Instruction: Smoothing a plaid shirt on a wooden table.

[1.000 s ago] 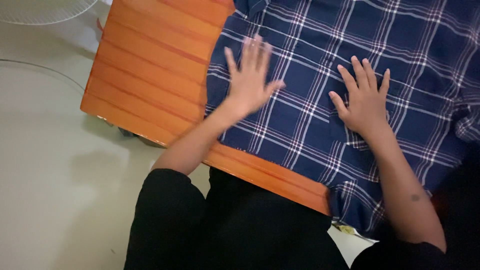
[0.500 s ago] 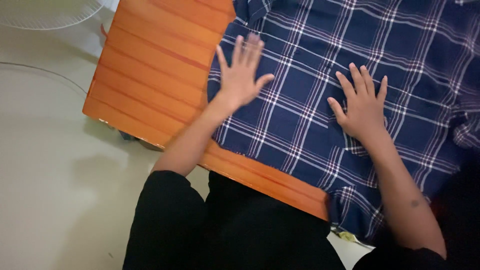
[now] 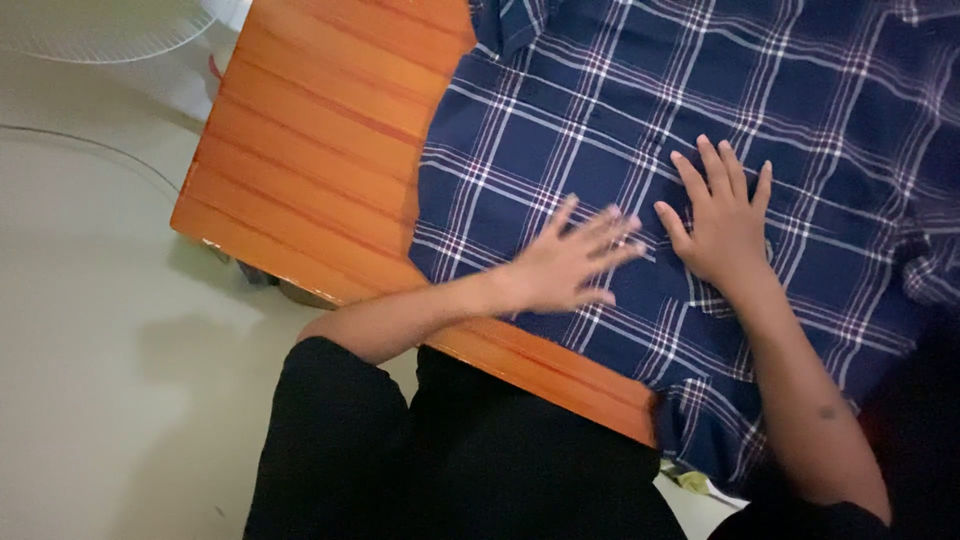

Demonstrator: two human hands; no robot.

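Since the earlier frame our left hand [image 3: 565, 265] has swept down and right across the navy plaid shirt [image 3: 620, 120], fingers spread flat, now just beside our right hand [image 3: 725, 225], also splayed flat. Shirt lies centre-right over the orange wooden table [image 3: 310, 140].

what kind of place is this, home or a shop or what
Probably a room in a home. A navy plaid shirt lies spread on a small orange wooden table, both hands flat on it; a plain pale floor and the edge of a white fan show nearby.
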